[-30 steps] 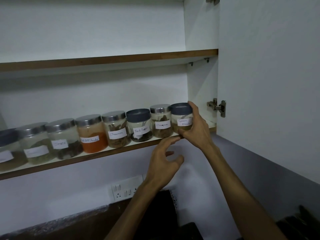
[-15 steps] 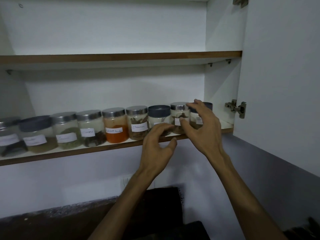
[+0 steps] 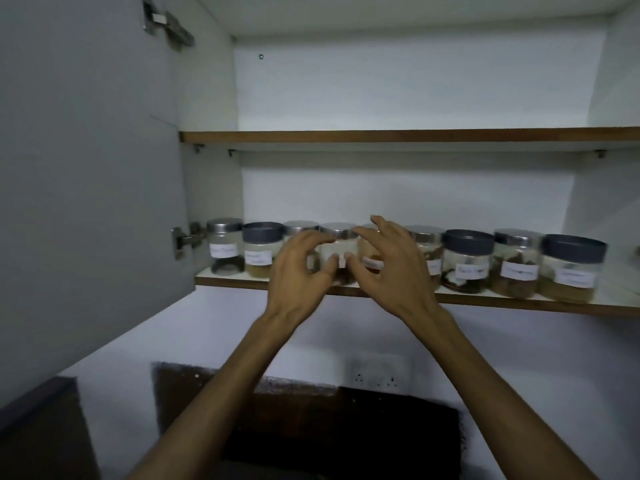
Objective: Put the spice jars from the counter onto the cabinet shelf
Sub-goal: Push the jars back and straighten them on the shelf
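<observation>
Several labelled glass spice jars stand in a row on the lower cabinet shelf (image 3: 519, 302). The row runs from a steel-lidded jar (image 3: 224, 249) at the left to a dark-lidded jar (image 3: 571, 268) at the right. My left hand (image 3: 298, 271) and my right hand (image 3: 391, 268) hover side by side in front of the middle jars, fingers curled and spread. Between them shows a steel-lidded jar (image 3: 338, 244). Neither hand grips anything. The hands hide parts of the middle jars.
An upper shelf (image 3: 381, 136) holds nothing visible. The left cabinet door (image 3: 86, 168) stands open with its hinge (image 3: 183, 239) beside the first jar. Below are a white wall, a socket plate (image 3: 377, 372) and a dark counter backsplash (image 3: 311, 410).
My view swung left along the row, bringing the left door into sight. Both hands moved away from the rightmost jar and now hover before the middle jars, empty.
</observation>
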